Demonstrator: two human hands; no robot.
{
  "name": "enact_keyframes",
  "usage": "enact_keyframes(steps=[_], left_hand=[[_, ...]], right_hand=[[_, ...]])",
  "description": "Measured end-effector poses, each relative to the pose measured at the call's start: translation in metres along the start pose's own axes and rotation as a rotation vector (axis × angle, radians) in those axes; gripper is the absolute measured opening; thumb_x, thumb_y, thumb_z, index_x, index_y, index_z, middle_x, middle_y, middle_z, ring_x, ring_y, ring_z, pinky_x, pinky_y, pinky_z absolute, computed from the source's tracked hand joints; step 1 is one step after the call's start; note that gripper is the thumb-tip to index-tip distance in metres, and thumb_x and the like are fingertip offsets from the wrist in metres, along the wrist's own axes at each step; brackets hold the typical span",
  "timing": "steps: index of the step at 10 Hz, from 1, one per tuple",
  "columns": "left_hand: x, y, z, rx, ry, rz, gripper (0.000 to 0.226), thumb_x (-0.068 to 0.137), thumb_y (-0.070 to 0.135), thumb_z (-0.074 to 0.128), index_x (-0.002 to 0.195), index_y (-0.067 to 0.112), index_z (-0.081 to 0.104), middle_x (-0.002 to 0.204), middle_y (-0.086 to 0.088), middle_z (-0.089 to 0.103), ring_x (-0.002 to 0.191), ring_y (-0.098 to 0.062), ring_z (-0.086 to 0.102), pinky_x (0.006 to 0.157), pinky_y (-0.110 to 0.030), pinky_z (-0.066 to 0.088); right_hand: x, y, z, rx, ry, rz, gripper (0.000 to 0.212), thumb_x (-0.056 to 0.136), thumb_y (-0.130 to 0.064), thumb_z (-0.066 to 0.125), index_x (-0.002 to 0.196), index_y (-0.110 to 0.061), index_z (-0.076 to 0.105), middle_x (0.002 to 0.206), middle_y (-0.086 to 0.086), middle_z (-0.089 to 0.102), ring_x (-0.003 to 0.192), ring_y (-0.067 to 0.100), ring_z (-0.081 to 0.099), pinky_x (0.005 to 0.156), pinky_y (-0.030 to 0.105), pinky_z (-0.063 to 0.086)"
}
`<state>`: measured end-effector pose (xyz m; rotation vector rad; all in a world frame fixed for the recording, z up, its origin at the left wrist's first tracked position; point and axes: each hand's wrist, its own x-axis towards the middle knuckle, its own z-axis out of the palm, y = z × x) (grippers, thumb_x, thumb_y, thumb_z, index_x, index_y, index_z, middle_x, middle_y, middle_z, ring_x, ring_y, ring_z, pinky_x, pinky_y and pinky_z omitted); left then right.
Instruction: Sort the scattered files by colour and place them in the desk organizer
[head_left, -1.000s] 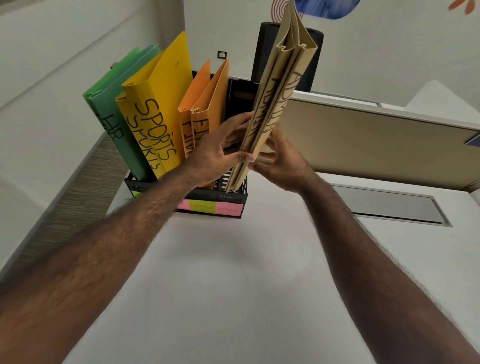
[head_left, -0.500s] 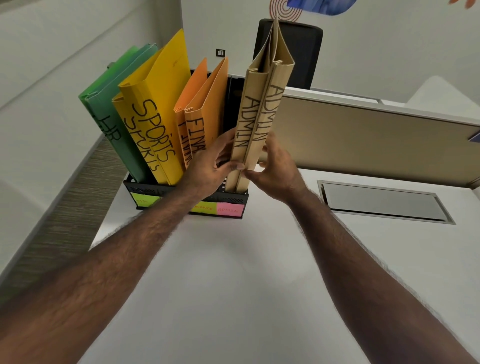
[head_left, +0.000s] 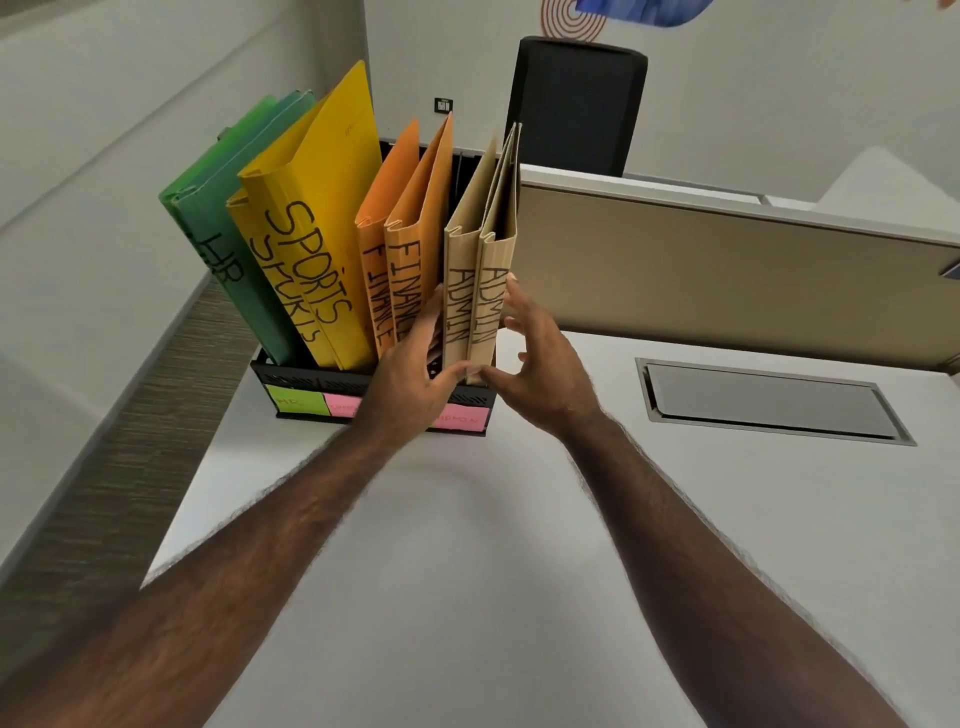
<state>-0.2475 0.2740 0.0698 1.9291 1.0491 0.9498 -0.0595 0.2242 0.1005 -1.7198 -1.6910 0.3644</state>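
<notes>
A black desk organizer (head_left: 311, 376) stands at the far left of the white desk. From left to right it holds green "HR" files (head_left: 218, 218), yellow "SPORTS" files (head_left: 322, 208), orange "FINANCE" files (head_left: 410, 218) and two tan "ADMIN" files (head_left: 480, 291). The tan files stand upright in the rightmost slot. My left hand (head_left: 415, 374) clasps them, fingers on their left side and thumb at the bottom of the spines. My right hand (head_left: 540, 374) is at their right side with fingers spread, only the fingertips and thumb touching.
Green and pink sticky labels (head_left: 293, 402) line the organizer's front. A tan partition panel (head_left: 727, 280) runs behind the desk, with a black chair back (head_left: 576, 104) beyond it. A metal cable hatch (head_left: 769, 402) is set in the desk at right. The desk's left edge drops to carpet.
The two tan files have gone down from a raised, tilted position into the rightmost slot and now stand upright. My right hand's fingers have spread apart.
</notes>
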Motion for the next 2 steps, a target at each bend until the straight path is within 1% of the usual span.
enact_keyframes(steps=[1, 2], left_hand=[[-0.027, 0.001, 0.008, -0.055, 0.028, -0.005, 0.104, 0.093, 0.025, 0.08, 0.167, 0.038, 0.008, 0.169, 0.007, 0.036, 0.151, 0.0, 0.037, 0.12, -0.032, 0.041], [-0.047, 0.004, 0.013, -0.041, 0.051, -0.05, 0.105, 0.094, 0.025, 0.079, 0.167, 0.038, 0.004, 0.172, 0.003, 0.031, 0.153, -0.006, 0.035, 0.122, -0.037, 0.04]], right_hand=[[-0.02, 0.004, -0.001, -0.032, 0.016, -0.002, 0.109, 0.083, -0.051, 0.087, 0.166, -0.034, 0.018, 0.166, -0.004, 0.042, 0.144, 0.016, 0.051, 0.096, 0.04, 0.061], [-0.037, 0.006, 0.0, -0.068, 0.03, 0.041, 0.102, 0.087, -0.051, 0.084, 0.167, -0.031, 0.023, 0.167, -0.004, 0.04, 0.144, 0.017, 0.051, 0.101, 0.039, 0.058]])
